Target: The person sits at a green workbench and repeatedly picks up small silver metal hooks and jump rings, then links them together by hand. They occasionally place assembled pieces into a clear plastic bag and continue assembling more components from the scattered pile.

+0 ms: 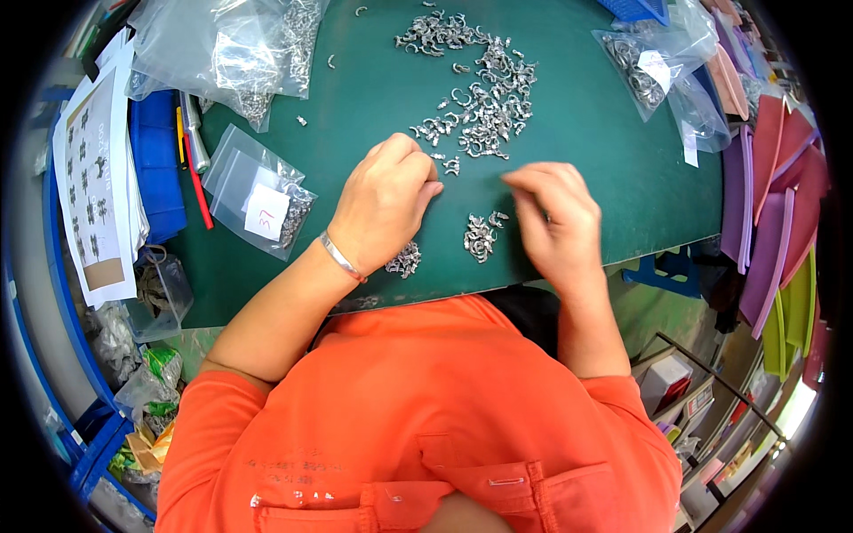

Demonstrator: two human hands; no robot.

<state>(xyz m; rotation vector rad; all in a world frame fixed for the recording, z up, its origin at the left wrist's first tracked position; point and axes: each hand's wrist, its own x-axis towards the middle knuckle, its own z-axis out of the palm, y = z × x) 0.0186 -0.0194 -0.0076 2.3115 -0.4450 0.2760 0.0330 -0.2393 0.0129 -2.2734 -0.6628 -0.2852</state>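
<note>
Many small silvery curved metal parts lie on the green tabletop point(613, 195). A large loose pile of metal parts point(493, 111) spreads beyond my hands. My left hand point(382, 195), with a bracelet at its wrist, is closed with fingers curled down beside a stray metal part point(451, 166); its fingertips are hidden. Partly under that wrist sits a small heap of parts point(406, 260). Another small heap point(480, 240) lies between my hands. To its right, my right hand point(562, 222) hovers, slightly blurred, fingers bent toward the thumb. Whatever either hand holds cannot be made out.
Clear plastic bags of metal parts point(240, 53) lie at the far left, with a smaller labelled bag point(267, 200) nearer. A red pen point(197, 186) and blue bin point(158, 169) are at the left edge. More bags point(653, 67) and coloured bins point(769, 213) stand right.
</note>
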